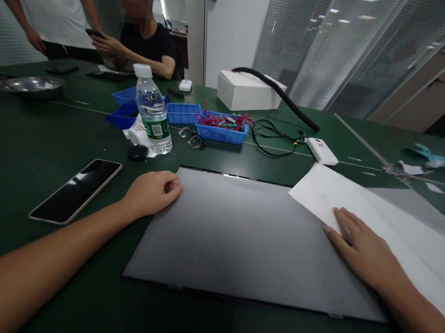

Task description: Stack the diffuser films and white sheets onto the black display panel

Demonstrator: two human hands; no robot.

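A flat grey rectangular panel (234, 233) with thin dark edges lies in front of me, possibly a display backlight panel. At its upper left edge sits my left hand (154, 193), closed, the fingers curled in and the thumb against the panel. A white sheet (387, 221) overlaps the panel's right part and runs off to the right. My right hand (363, 250) lies on the sheet's near edge with fingers stretched out and thumb apart, the thumb toward the panel. The sheet's left corner rests over the panel's upper right part.
The dark green table (81, 273) holds a phone (77, 191), a water bottle (154, 111), a black mouse (138, 153) and glasses (192, 138). Further back are blue trays (220, 134) with red wires, a white box (248, 94) and a cable (272, 143). Two people (148, 42) are beyond.
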